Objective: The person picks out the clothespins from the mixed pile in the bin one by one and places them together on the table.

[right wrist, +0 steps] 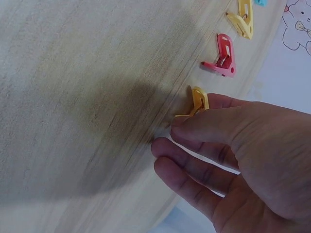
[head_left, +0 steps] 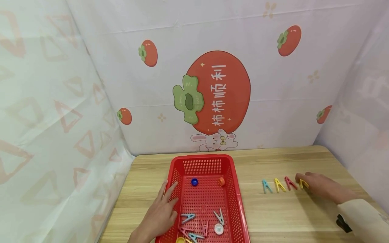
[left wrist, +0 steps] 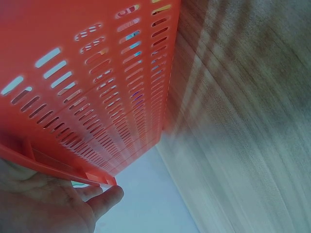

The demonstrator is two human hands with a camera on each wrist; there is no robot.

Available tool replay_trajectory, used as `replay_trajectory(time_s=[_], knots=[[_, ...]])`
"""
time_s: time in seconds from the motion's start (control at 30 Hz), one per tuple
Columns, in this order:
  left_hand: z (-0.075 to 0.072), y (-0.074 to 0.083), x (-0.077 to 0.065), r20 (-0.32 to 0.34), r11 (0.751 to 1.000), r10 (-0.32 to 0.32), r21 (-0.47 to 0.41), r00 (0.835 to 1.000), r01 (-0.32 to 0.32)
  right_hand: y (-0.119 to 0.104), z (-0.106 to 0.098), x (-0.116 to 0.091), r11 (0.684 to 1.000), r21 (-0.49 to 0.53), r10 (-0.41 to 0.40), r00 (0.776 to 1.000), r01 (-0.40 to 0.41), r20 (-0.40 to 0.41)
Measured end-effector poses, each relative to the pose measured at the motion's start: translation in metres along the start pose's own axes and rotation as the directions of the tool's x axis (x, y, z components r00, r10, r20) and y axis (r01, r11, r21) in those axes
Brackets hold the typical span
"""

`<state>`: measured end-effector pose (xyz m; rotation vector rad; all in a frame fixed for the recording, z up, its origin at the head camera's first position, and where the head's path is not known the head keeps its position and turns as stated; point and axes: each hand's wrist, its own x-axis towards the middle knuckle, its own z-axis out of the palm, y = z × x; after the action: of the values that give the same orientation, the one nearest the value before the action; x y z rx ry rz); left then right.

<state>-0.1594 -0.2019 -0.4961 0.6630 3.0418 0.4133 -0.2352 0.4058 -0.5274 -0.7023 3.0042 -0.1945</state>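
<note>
At the right of the head view, my right hand (head_left: 322, 185) pinches a yellow clothespin (head_left: 303, 184) on the tabletop. The right wrist view shows thumb and fingers at this yellow clothespin (right wrist: 199, 99), partly covering it. To its left stand a red clothespin (head_left: 290, 183), another yellow clothespin (head_left: 279, 185) and a blue clothespin (head_left: 266, 186) in a row. My left hand (head_left: 159, 216) rests on the left rim of a red plastic basket (head_left: 238, 199), its fingers spread and fairly straight. In the left wrist view that hand (left wrist: 58, 204) touches the rim from outside.
Inside the basket lie several clothespins, such as a light-blue one (head_left: 188, 217), along with a blue cap (head_left: 194, 182), an orange cap (head_left: 222, 181), a white cap (head_left: 218, 229) and a yellow cap (head_left: 180, 240). A printed cloth (head_left: 146, 135) hangs behind the wooden table (head_left: 273, 216).
</note>
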Motion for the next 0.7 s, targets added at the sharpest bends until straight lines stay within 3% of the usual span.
replay_trajectory(time_s=[0.4, 0.7], knots=[[0.0008, -0.0002, -0.0005, -0.002, 1.0, -0.005, -0.008, 1.0, 0.005, -0.0017, -0.0005, -0.0007, 0.998, -0.05, -0.041, 0.998, 0.038, -0.053], [-0.0003, 0.0004, -0.0004, 0.007, 1.0, -0.012, -0.024, 1.0, 0.012, 0.0002, 0.0, -0.003, 0.999, -0.036, -0.023, 0.998, 0.021, -0.063]])
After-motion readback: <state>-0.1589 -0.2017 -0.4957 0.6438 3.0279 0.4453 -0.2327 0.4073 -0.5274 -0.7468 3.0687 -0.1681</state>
